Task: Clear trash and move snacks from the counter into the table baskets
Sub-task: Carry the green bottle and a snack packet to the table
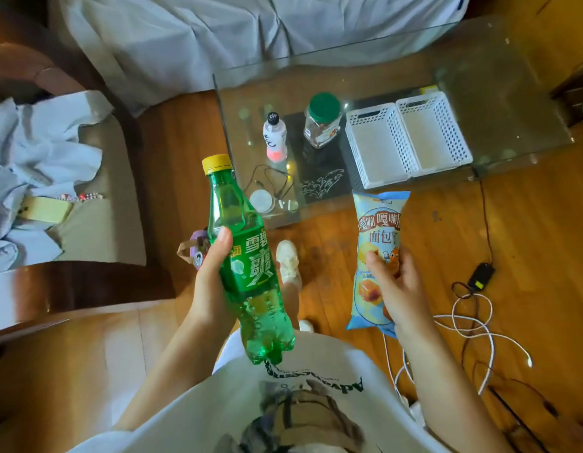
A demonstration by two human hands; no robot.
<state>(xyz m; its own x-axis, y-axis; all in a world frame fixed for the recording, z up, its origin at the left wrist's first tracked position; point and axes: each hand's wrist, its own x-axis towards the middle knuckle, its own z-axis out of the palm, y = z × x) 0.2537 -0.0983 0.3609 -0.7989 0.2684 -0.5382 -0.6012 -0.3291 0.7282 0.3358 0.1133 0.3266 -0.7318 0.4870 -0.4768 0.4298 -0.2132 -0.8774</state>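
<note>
My left hand (211, 279) grips a green soda bottle (247, 263) with a yellow cap, held upright in front of my body. My right hand (398, 289) holds a light-blue snack packet (378, 230), fingers curled round its lower half. Ahead stands a glass table (499, 93) with two white perforated baskets (408, 138) side by side, both with nothing inside. Left of the baskets on the table stand a clear jar with a green lid (323, 122) and a small white bottle with a black cap (274, 135).
A brown armchair (97, 204) with crumpled pale cloth is at the left, a cloth-covered sofa (218, 34) behind the table. White and black cables (473, 322) and a charger lie on the wooden floor at the right. A round white pad (261, 201) sits under the glass.
</note>
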